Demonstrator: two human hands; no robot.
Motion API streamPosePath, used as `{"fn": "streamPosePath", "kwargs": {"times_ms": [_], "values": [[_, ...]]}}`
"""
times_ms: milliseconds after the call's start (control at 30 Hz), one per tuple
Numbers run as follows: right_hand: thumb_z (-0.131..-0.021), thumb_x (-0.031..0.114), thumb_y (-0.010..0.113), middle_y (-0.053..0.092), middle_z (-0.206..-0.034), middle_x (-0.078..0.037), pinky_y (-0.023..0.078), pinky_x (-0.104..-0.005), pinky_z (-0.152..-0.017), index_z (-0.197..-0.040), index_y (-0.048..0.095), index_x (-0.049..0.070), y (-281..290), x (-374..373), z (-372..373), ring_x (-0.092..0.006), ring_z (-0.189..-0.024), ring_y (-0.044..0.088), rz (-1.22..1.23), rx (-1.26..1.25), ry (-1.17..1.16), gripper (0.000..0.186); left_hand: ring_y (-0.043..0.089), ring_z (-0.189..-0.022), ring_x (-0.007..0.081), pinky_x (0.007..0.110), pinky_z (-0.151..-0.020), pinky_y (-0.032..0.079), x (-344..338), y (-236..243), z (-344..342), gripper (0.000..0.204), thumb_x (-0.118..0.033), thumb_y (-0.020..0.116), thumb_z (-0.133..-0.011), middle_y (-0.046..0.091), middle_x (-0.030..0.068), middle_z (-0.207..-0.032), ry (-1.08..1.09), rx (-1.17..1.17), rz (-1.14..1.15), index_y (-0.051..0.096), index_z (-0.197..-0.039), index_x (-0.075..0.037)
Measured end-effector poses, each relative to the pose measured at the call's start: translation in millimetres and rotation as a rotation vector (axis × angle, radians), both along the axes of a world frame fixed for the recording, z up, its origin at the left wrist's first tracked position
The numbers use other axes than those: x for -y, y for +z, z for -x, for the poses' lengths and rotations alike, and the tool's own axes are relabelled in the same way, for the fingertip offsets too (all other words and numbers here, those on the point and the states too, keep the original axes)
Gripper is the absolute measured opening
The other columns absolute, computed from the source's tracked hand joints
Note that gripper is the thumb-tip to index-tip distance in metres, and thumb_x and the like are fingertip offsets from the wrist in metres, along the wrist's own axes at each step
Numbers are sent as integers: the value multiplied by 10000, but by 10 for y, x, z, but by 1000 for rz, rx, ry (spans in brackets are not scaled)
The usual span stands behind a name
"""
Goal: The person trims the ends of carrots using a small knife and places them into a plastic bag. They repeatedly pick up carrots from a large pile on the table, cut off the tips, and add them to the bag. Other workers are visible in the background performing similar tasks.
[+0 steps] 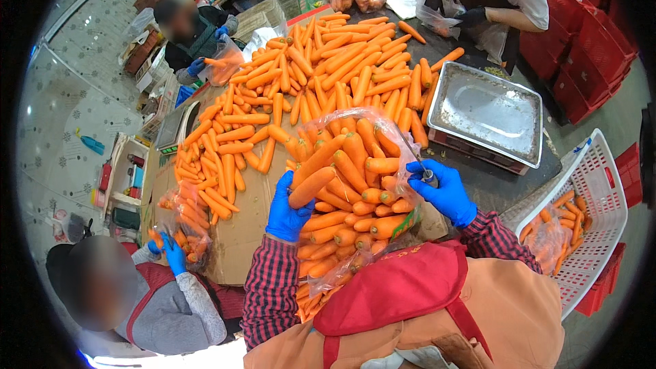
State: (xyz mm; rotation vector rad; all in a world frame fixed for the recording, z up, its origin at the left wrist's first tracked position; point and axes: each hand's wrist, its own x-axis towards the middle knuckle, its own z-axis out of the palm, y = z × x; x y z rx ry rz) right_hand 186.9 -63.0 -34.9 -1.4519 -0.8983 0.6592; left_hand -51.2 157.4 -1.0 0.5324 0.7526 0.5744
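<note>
1. Orange carrots fill the clear bag (355, 191), which sits on the table (239, 232) just in front of the metal scale tray (485, 113).
2. Left of the bag, the left hand (287, 208) has its grip closed on one carrot (311, 186).
3. Right of the bag, the right hand (444, 191) pinches the bag's thin edge.
4. Full, the bag looks heavy and floppy. The plastic seems slippery and easy to rip, so hold it from below.
</note>
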Motion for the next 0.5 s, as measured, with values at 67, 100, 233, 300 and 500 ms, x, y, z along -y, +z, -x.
{"fn": "streamPosePath", "kwargs": {"times_ms": [67,100,233,300,500], "values": [[-818,105,684,671,-929,-64,495,-294,-797,-1094,638,40,75,-5,30,-116,-878,611,34,-32,19,287,609,-634,111,215,-449,459,29,-15,5,289,-356,591,-896,645,37,-845,34,-61,-55,616,-1017,-94],[-819,105,684,668,-923,-60,495,-292,-794,-1093,638,41,74,4,30,-111,-872,607,40,-45,8,286,607,-648,109,214,-460,456,42,-21,8,293,-350,590,-897,641,36,-849,53,-91,-82,621,-1029,-90],[-821,105,683,660,-907,-44,495,-281,-784,-1086,643,40,92,54,27,-95,-848,595,107,-155,-16,276,589,-808,122,244,-650,477,273,377,-85,335,-195,673,-835,618,46,-974,0,-421,-1006,612,-1134,-55],[-821,103,682,658,-902,-40,495,-274,-778,-1083,646,37,98,52,30,-89,-840,592,121,-197,-21,272,581,-939,136,266,-785,479,347,447,-122,397,-108,703,-799,619,74,-1112,20,-616,-1484,593,-1172,-28],[-823,98,675,660,-877,-38,494,-261,-757,-1087,645,29,28,30,49,-84,-833,596,86,-166,6,274,566,-882,161,284,-814,458,529,557,-273,468,-57,748,-733,578,54,-968,52,-573,-1672,601,-1178,-35]]}}
